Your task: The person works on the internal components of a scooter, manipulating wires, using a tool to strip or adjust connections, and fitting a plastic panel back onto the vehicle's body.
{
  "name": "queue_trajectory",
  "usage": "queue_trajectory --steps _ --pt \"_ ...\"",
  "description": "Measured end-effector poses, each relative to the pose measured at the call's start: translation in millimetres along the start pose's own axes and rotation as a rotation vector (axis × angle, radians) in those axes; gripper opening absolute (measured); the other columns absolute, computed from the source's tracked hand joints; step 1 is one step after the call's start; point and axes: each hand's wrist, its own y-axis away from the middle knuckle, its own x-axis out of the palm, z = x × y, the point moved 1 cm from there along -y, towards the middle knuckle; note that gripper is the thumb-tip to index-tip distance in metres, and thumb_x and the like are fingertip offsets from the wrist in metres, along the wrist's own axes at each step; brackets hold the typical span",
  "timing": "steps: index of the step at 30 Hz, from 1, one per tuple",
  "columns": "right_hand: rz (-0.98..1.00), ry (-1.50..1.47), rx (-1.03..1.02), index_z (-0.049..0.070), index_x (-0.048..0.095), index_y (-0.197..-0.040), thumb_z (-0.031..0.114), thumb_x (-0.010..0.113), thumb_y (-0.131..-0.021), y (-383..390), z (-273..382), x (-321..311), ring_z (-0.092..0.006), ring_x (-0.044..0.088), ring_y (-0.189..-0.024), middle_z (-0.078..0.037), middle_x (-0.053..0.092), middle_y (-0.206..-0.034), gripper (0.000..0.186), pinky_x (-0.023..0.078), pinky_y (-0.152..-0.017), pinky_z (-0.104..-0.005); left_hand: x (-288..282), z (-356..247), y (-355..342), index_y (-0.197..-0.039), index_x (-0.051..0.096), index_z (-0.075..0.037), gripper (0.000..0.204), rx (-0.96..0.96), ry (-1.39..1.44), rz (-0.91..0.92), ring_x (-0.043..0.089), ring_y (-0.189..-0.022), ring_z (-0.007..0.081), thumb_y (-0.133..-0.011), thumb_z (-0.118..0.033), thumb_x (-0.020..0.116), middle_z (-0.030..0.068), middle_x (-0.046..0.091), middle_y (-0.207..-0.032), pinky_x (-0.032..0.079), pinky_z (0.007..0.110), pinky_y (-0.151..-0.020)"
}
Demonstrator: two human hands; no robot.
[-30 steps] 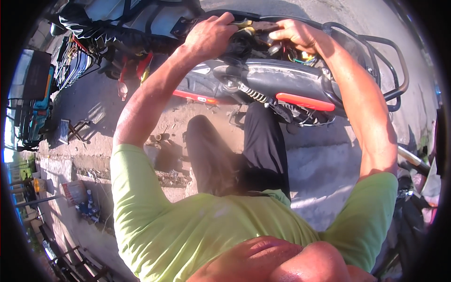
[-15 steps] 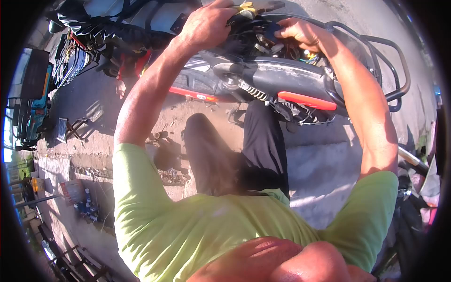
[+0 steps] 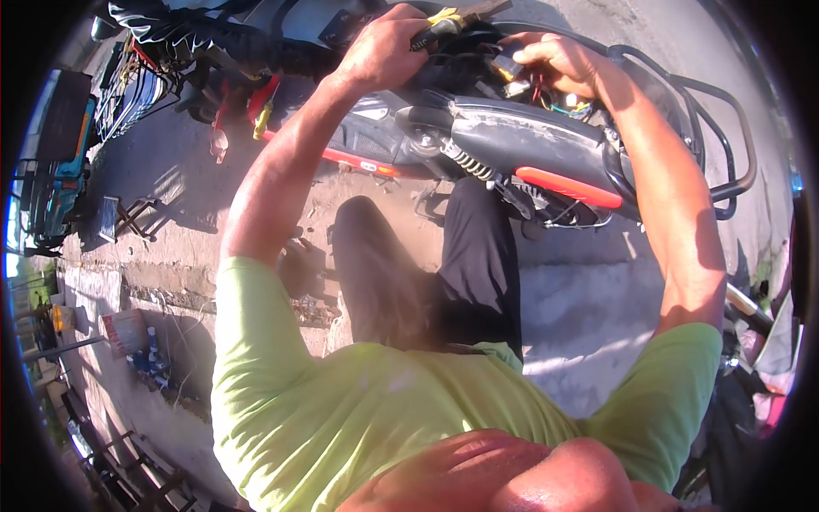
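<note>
At the top centre of the frame, the left hand [image 3: 382, 47] grips a tool [image 3: 444, 19] with a yellow, plastic-looking handle. The motorcycle [image 3: 512, 141] beneath has a dusty, matt grey plastic side panel, a glossy red stripe and a bright metal coil spring [image 3: 467, 162]. At the upper right, the rear rack [image 3: 725, 128] is smooth black-painted metal tube. The ground [image 3: 580, 299] looks like rough, dusty concrete. The shirt [image 3: 358, 418] is soft, matt lime-green cloth.
</note>
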Motion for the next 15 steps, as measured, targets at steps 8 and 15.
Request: queue_trajectory --steps 8,15 --pt "0.029 0.145 -0.058 0.005 0.056 -0.141 0.006 0.063 -0.095 -7 -8 -5 -0.0175 0.07 -0.095 -0.01 0.07 -0.114 0.047 0.06 -0.084 -0.0311 2 -53 -24 -0.097 0.074 0.004 0.042 -0.246 0.194 0.125 0.061 -0.108 0.0375 -0.085 -0.036 0.08 0.0241 0.06 -0.115 0.05 0.044 -0.096" --pt "-0.061 0.244 -0.078 0.005 0.066 -0.118 0.005 0.065 -0.091 -9 -4 -8 -0.0128 0.067 -0.078 -0.003 0.069 -0.092 0.027 0.055 -0.067 -0.0288 43 -76 -32 -0.121 0.073 -0.008 0.059 -0.133 0.081 0.055 0.063 -0.115 0.0335 -0.078 -0.047 0.084 0.0178 0.061 -0.123 0.053 0.043 -0.099"
